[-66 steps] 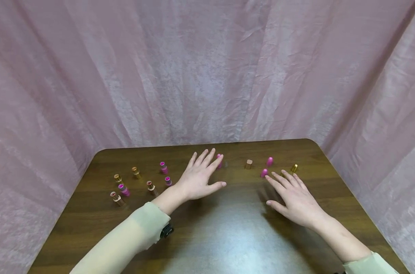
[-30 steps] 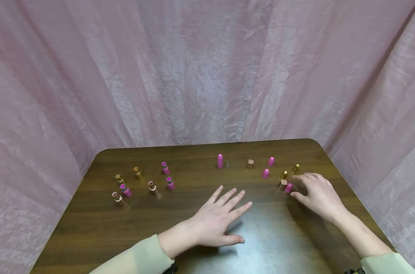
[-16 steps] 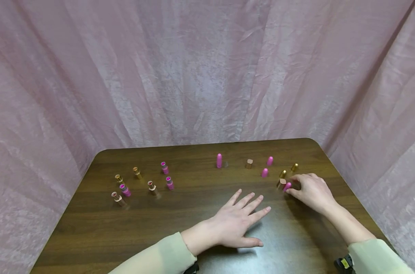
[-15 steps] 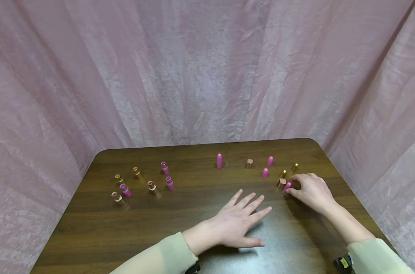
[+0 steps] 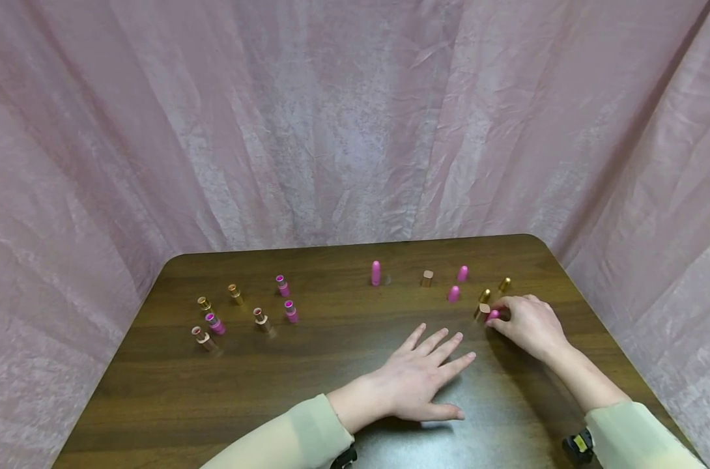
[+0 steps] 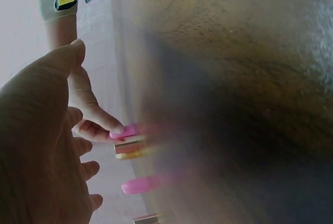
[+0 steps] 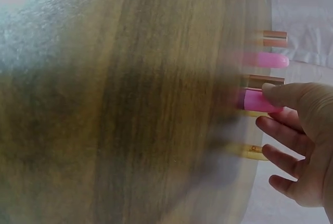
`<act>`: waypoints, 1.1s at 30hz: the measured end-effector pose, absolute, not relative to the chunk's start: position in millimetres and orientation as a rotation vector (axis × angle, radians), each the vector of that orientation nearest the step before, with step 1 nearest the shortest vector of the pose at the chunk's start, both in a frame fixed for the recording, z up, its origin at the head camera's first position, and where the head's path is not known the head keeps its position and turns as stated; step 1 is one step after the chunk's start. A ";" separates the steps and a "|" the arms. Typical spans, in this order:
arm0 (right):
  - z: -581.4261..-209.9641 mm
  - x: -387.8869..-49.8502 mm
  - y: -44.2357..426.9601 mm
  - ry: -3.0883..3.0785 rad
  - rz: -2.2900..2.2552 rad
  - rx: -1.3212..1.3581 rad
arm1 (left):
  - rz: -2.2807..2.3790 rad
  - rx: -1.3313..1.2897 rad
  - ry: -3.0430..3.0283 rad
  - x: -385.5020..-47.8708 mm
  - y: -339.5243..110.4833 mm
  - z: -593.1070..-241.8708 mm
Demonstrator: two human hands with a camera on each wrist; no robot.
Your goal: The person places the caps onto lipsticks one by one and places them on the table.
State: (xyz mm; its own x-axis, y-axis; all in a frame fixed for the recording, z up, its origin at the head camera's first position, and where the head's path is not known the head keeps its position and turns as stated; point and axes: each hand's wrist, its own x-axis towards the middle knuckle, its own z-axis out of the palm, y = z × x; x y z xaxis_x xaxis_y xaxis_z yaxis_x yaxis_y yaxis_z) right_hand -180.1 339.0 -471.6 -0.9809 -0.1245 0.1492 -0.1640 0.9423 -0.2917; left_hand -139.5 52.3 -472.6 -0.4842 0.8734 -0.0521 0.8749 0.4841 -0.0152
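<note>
At the right of the table, my right hand [image 5: 529, 326] pinches a pink lipstick cap [image 5: 493, 315] between thumb and fingers. The right wrist view shows the thumb lying along this pink cap [image 7: 256, 100]. Touching or very close to it stands a square rose-gold cap [image 5: 482, 312], with a gold cap [image 5: 484, 296] just behind. My left hand [image 5: 416, 384] hovers low over the middle front of the table, palm down, fingers spread, holding nothing. In the left wrist view its fingers [image 6: 90, 170] partly overlap the right hand behind.
More caps stand farther back: gold [image 5: 505, 284], pink [image 5: 453, 294], another pink [image 5: 462, 273], and rose-gold [image 5: 427, 279]. A taller pink lipstick [image 5: 376, 273] stands mid-back. Several uncapped tubes, such as a rose-gold one [image 5: 262, 320], stand left on the wooden table [image 5: 156, 391]. A pink curtain [image 5: 355, 130] surrounds it.
My right hand has come from hovering with spread fingers to pinching the pink cap. My left hand has moved from the back of the table forward and rightward, revealing the taller pink lipstick.
</note>
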 end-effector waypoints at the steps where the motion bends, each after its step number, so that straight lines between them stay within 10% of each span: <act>1: -471.8 -179.6 339.1 -2.962 0.469 0.225 | -0.058 1.574 2.675 -139.4 52.2 -472.5; 33: -464.1 -167.9 239.9 -2.819 0.510 0.620 | 0.139 1.349 2.788 -156.9 -64.3 -483.2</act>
State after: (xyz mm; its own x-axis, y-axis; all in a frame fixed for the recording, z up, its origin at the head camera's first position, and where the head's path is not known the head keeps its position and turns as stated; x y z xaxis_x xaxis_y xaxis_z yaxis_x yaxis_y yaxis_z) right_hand -167.9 239.9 -464.1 -0.8896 -0.3658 0.2736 -0.4386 0.8516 -0.2871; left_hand -156.9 -64.3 -483.2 -0.6208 0.7840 0.0014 0.7802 0.6176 0.0988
